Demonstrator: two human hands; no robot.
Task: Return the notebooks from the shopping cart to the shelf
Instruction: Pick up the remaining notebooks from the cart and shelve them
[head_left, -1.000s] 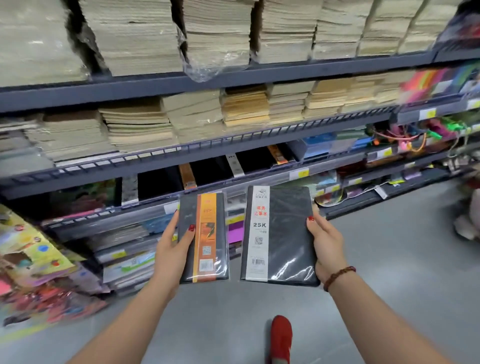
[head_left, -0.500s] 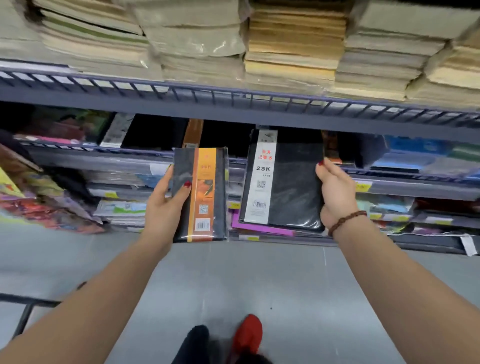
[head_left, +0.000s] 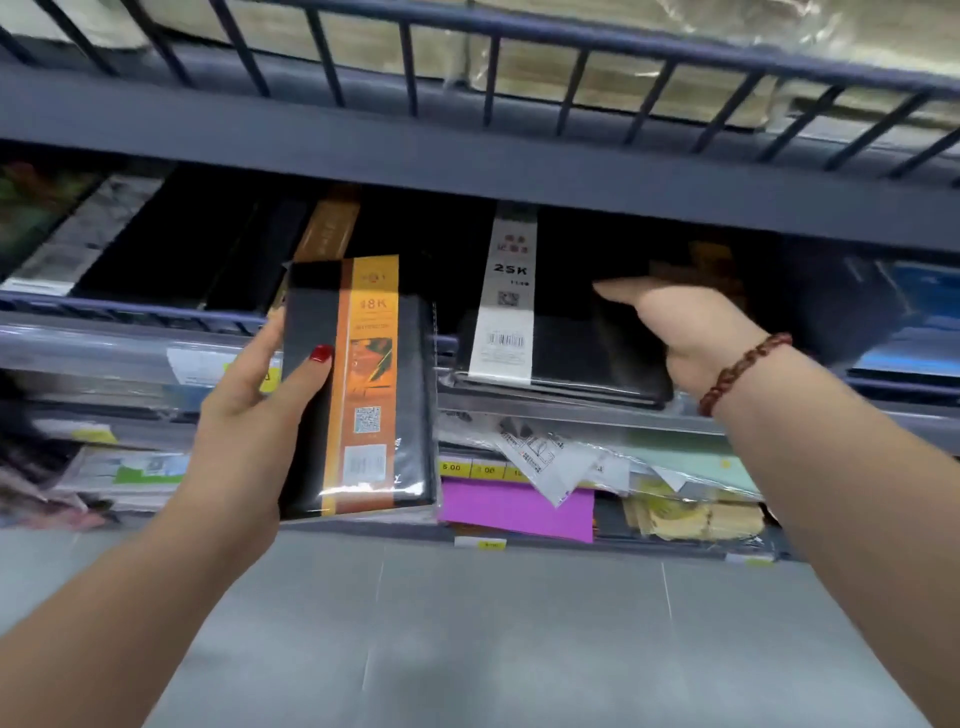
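My left hand (head_left: 249, 415) grips a black notebook with an orange band (head_left: 363, 384), upright in front of the shelf. My right hand (head_left: 685, 332) holds the right edge of a larger black notebook with a white 25K band (head_left: 550, 332). That notebook lies flat, its far end inside the dark shelf bay and its near end over the shelf's front rail (head_left: 571, 410). More black notebooks with orange and white bands (head_left: 327, 228) stand deeper in the same bay.
A grey shelf board with a wire rail (head_left: 467, 156) hangs low over the bay, paper stacks on it. Below are price tags, a purple sheet (head_left: 514, 509) and plastic-wrapped stationery. Blue items (head_left: 914, 296) sit at the right. Grey floor lies beneath.
The view has closed in on the shelf. My right hand has pushed the 25K notebook forward and flat into the bay. My left hand still holds the orange-banded notebook.
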